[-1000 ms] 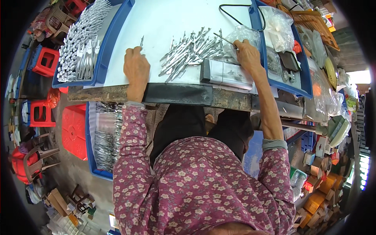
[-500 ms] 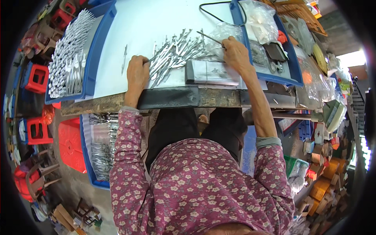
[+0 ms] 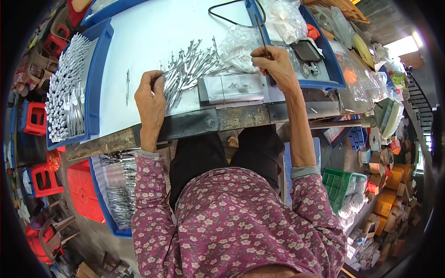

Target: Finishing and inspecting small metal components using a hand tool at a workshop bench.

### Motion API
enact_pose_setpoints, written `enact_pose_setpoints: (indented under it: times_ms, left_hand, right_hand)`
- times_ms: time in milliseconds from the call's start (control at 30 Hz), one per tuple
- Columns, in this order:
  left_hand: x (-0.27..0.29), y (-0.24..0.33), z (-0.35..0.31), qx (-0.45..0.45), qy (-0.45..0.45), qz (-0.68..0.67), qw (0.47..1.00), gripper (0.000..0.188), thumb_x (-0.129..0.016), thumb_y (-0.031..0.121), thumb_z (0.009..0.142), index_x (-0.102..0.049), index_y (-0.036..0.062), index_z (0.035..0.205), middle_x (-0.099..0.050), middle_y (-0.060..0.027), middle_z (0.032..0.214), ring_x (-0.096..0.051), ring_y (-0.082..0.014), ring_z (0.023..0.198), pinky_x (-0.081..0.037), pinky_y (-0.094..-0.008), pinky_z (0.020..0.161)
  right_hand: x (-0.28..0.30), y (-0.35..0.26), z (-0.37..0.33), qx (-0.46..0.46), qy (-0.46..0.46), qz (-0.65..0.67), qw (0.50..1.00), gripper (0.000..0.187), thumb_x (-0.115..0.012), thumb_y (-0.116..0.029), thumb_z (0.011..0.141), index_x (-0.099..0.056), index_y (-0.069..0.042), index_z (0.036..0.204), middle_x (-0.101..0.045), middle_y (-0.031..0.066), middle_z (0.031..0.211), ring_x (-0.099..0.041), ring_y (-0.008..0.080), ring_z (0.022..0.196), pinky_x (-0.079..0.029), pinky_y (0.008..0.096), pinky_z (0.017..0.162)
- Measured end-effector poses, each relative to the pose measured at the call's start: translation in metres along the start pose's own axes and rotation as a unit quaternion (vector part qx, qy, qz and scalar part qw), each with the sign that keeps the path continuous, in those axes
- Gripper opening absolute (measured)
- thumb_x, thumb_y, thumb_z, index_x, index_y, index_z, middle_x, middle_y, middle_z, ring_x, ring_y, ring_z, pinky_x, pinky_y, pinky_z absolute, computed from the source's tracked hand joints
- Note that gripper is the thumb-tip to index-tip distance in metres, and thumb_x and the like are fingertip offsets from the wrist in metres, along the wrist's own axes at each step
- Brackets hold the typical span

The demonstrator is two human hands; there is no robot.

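A loose pile of slim silvery metal pieces point(image 3: 192, 67) lies on the white work surface in front of me. My left hand point(image 3: 150, 95) is at the pile's left edge, fingers curled toward the thumb; anything between the tips is too small to make out. My right hand point(image 3: 278, 67) is closed round a thin dark rod-like tool point(image 3: 262, 34), its shaft pointing up and away. Between the hands, near the table edge, sits a flat block with a grey-smudged pale top point(image 3: 234, 88), tied round with a thin band. One single slim piece point(image 3: 127, 88) lies apart at left.
At left stands a blue tray point(image 3: 95, 83) packed with upright slim pieces. Another blue tray point(image 3: 324, 85) at right holds plastic bags and small items. A clear bag point(image 3: 241, 44) lies beyond the block, near a black loop point(image 3: 222, 6). The wooden table edge point(image 3: 243, 118) runs before me.
My right hand has turned the rod-like tool from slanting left to pointing nearly straight away. My left hand has drawn slightly back from the pile. The whole view has shifted a little.
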State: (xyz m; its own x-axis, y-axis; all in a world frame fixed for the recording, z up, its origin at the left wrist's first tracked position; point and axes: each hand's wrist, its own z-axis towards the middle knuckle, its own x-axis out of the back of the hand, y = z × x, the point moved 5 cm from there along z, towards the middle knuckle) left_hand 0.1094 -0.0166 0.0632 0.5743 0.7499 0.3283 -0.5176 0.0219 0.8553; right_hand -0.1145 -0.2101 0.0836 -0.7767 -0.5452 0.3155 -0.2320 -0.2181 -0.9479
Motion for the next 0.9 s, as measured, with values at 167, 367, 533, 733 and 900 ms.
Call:
enact_pose_setpoints:
  times_ms: [167,367,533,733,900]
  left_hand:
    - [-0.029,0.026,-0.01,-0.002,-0.099,-0.094,0.991,0.01,-0.054,0.005,0.086,-0.058,-0.0004,0.094,-0.06,-0.0055,0.076,-0.053,-0.0104,0.069,-0.043,-0.0229,0.062]
    - [-0.06,0.043,-0.024,0.023,-0.22,-0.163,0.962,0.011,-0.053,0.005,0.087,-0.057,0.0009,0.096,-0.059,-0.0027,0.079,-0.055,-0.0086,0.073,-0.043,-0.0215,0.065]
    - [-0.082,0.059,-0.034,0.017,-0.297,-0.2,0.934,0.008,-0.054,0.001,0.085,-0.056,-0.0006,0.093,-0.06,-0.0066,0.078,-0.058,-0.0118,0.072,-0.045,-0.0236,0.066]
    - [-0.095,0.07,-0.045,-0.026,-0.327,-0.209,0.921,0.009,-0.053,0.0,0.086,-0.055,-0.0014,0.094,-0.059,-0.005,0.082,-0.058,-0.0101,0.077,-0.045,-0.0221,0.068]
    - [-0.098,0.072,-0.048,-0.023,-0.307,-0.253,0.917,0.007,-0.054,0.0,0.085,-0.055,-0.0006,0.092,-0.061,-0.0071,0.077,-0.059,-0.0121,0.074,-0.045,-0.0235,0.065]
  right_hand:
    - [0.004,-0.008,-0.016,0.005,0.012,0.044,0.999,0.017,-0.063,-0.005,0.073,-0.062,0.003,0.087,-0.054,-0.0003,0.063,-0.046,0.0053,0.053,-0.037,0.0194,0.049]
    - [0.002,-0.025,-0.038,0.045,0.015,0.011,0.999,0.013,-0.062,-0.006,0.074,-0.064,0.001,0.085,-0.054,-0.0033,0.063,-0.044,0.0027,0.056,-0.035,0.0184,0.05]
    - [-0.007,-0.039,-0.053,0.035,-0.053,-0.021,0.998,0.012,-0.061,-0.007,0.075,-0.064,0.001,0.083,-0.048,-0.0056,0.061,-0.039,0.0013,0.055,-0.03,0.0187,0.048]
    - [-0.015,-0.042,-0.06,0.025,-0.089,-0.026,0.995,0.013,-0.059,-0.01,0.073,-0.063,0.0,0.08,-0.046,-0.0061,0.059,-0.037,0.0004,0.053,-0.028,0.018,0.047]
    - [-0.019,-0.033,-0.064,-0.021,-0.1,0.063,0.993,0.015,-0.065,-0.014,0.075,-0.064,-0.002,0.085,-0.046,-0.0066,0.058,-0.039,0.0004,0.053,-0.029,0.0178,0.047]
